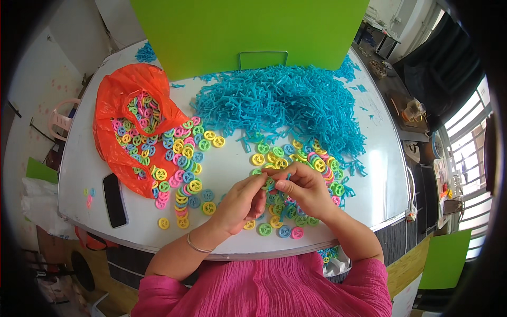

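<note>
My left hand (238,203) is closed, its fingertips pinching a small green plastic wheel (268,185) over the front middle of the table. Close against it, my right hand (312,194) pinches a small blue plastic piece (288,176); the fingers hide most of it. The fingertips of both hands meet at the wheel, and I cannot tell whether the two parts are joined. Below and around the hands lie loose spoked wheels (265,229) in green, yellow, blue and pink. Behind them spreads a large heap of thin blue plastic pieces (280,98).
An open red plastic bag (108,95) full of coloured wheels lies on the left, spilling some onto the white table (142,216). A dark phone (115,201) rests near the left edge. Across the back stands a green panel (253,31) with a metal handle (262,53).
</note>
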`<state>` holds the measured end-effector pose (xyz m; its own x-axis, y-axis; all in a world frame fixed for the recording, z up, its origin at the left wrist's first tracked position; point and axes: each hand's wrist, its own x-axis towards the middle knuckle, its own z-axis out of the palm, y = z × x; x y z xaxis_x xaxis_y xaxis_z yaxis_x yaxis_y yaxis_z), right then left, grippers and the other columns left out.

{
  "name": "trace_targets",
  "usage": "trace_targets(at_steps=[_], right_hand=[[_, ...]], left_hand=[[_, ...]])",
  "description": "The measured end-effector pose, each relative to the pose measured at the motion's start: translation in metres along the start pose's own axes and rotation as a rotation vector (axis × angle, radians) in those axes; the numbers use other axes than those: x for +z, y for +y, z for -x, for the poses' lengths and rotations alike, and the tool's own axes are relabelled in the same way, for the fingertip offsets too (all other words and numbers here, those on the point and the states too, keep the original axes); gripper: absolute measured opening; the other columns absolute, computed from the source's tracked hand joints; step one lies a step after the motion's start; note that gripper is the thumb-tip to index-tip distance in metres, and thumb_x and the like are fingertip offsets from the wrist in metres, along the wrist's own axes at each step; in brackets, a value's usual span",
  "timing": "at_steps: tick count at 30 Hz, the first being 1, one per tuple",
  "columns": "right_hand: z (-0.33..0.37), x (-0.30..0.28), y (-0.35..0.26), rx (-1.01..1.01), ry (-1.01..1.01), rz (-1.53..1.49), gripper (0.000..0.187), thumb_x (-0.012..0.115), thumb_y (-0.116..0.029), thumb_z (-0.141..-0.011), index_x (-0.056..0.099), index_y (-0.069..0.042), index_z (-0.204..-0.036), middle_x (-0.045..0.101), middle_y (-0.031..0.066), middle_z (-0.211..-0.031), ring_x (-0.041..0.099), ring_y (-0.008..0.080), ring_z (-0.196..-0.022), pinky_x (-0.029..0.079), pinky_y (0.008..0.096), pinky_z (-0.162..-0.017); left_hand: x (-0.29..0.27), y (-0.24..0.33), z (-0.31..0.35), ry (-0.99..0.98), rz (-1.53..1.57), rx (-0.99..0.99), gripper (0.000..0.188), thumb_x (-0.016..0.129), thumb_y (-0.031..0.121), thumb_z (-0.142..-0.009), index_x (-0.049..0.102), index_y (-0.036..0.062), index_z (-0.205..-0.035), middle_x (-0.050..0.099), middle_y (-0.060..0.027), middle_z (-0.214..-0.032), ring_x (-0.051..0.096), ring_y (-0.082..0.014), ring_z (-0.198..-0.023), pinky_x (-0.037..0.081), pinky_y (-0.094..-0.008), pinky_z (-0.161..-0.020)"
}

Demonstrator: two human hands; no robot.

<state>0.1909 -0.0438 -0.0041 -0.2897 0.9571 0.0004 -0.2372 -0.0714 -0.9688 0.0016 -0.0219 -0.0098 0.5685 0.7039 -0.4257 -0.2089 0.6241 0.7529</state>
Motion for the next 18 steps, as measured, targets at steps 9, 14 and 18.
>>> trace_targets(at_steps=[9,14,18], right_hand=[[0.006,0.004,0.005,-0.002,0.124,0.106,0.008,0.061,-0.005,-0.092,0.057,0.001,-0.096,0.067,0.0111,-0.103,0.062,0.0111,-0.092,0.052,0.0258,-0.076],[0.007,0.003,0.009,-0.051,0.143,0.106,0.005,0.059,-0.003,-0.093,0.056,0.001,-0.095,0.067,0.0130,-0.102,0.062,0.0115,-0.092,0.050,0.0252,-0.079],[0.008,0.007,0.006,-0.219,0.130,0.381,0.006,0.058,-0.003,-0.094,0.055,0.001,-0.095,0.067,0.0142,-0.102,0.062,0.0118,-0.093,0.049,0.0259,-0.083]], left_hand=[[0.019,-0.007,0.007,0.185,-0.271,0.358,0.027,0.045,0.029,-0.101,0.061,0.0075,-0.102,0.039,0.0040,-0.056,0.036,-0.0045,-0.045,0.027,-0.0212,-0.041],[0.020,-0.003,0.009,0.171,-0.270,0.321,0.029,0.044,0.029,-0.102,0.060,0.0054,-0.105,0.041,0.0037,-0.057,0.037,-0.0040,-0.047,0.029,-0.0213,-0.042],[0.014,0.000,0.007,0.097,-0.133,0.133,0.030,0.043,0.029,-0.102,0.059,0.0034,-0.099,0.043,0.0035,-0.058,0.040,-0.0035,-0.049,0.032,-0.0208,-0.044]])
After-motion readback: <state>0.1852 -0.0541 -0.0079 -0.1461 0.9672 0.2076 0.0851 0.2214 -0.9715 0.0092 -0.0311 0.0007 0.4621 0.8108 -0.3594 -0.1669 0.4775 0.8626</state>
